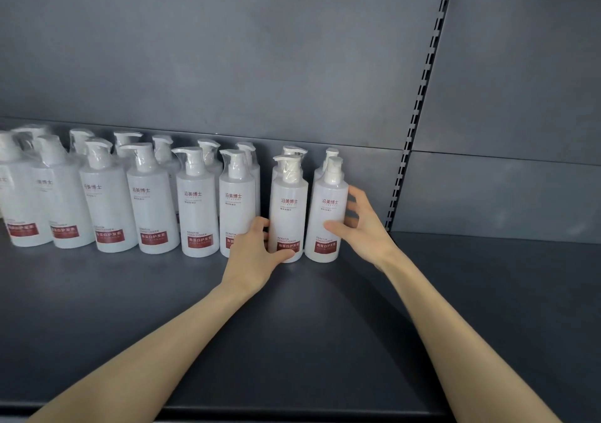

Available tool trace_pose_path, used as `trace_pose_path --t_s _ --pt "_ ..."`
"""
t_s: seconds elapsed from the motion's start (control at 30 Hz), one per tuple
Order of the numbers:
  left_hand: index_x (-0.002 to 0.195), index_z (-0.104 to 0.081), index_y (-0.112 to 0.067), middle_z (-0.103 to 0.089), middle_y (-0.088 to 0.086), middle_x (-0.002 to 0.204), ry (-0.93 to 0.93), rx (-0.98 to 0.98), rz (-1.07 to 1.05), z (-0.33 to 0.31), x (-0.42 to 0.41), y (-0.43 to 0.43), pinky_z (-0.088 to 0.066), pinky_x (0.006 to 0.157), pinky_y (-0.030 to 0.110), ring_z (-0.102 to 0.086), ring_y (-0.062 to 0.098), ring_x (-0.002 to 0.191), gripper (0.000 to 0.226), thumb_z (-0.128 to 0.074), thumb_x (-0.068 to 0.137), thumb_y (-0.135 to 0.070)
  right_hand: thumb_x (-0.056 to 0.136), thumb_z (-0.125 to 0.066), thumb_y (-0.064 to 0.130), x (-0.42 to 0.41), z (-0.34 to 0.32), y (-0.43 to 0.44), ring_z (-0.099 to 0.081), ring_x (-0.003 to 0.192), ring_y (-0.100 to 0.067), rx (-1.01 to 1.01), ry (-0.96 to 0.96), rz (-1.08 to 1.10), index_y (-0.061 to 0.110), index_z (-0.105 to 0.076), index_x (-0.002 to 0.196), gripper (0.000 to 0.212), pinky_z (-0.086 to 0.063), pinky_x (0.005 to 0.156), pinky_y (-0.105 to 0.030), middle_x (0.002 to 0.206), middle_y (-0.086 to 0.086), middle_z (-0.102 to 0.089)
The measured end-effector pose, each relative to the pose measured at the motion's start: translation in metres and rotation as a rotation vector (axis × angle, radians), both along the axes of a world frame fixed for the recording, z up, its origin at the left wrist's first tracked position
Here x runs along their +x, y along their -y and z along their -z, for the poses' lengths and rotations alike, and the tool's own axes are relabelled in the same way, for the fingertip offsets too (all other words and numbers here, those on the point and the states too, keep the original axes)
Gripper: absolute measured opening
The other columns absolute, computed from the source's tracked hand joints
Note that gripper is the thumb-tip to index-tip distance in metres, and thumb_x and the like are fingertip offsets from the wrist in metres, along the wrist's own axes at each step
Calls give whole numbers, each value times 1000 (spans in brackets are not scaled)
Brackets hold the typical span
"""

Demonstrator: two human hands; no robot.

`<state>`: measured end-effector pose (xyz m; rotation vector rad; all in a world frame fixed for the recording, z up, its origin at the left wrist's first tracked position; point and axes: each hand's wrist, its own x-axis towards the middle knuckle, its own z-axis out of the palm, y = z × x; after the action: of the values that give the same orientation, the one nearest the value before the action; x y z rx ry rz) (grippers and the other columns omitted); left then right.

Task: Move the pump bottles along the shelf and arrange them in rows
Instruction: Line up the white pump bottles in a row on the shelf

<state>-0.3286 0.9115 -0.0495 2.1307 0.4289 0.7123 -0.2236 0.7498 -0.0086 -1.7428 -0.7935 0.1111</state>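
Two rows of white pump bottles on dark shelf (292, 325); eight in front. Left hand (257, 250) gripping seventh front bottle (288, 208), right hand (361, 224) cupping eighth (327, 214), fingers spread.

The dark shelf (325, 325) lies bare in front and to the right of the 2 rows of pump bottles (195, 204) — open room up to the slotted upright (419, 97) — while only a narrow gap between 2 front bottles admits the left hand (257, 247), the back panel (227, 48) closing off behind.
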Motion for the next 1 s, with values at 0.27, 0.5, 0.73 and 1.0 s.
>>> trace_pose_path --t_s 0.27,0.5,0.73,1.0 --pt "120 -47 -11 -64 7 111 -3 38 -14 1 0 0 -49 85 29 -60 17 92 56 -78 75 -23 86 -65 6 -1 -1 0 -56 104 -7 -17 8 7 28 -30 139 67 -48 91 -33 123 7 -50" --pt "119 -47 -9 -64 9 110 -9 75 -19 0 -1 0 -51 89 35 -63 22 97 56 -78 75 -24 86 -65 6 -4 -4 1 -55 103 -9 -42 22 14 28 -31 139 67 -47 89 -30 121 8 -49" --pt "120 -46 -9 -64 10 111 -31 94 -17 0 -3 1 -51 90 36 -63 24 98 56 -77 76 -26 88 -63 6 -5 -6 2 -53 94 -1 -87 33 19 28 -27 142 69 -46 85 -26 120 10 -47" --pt "124 -45 -9 -62 12 116 -242 274 -24 -18 -18 7 -50 90 38 -61 27 102 51 -66 85 -33 87 -65 15 -16 -16 8 -52 119 -27 -269 131 106 27 -22 147 75 -46 99 -46 140 -7 -41"
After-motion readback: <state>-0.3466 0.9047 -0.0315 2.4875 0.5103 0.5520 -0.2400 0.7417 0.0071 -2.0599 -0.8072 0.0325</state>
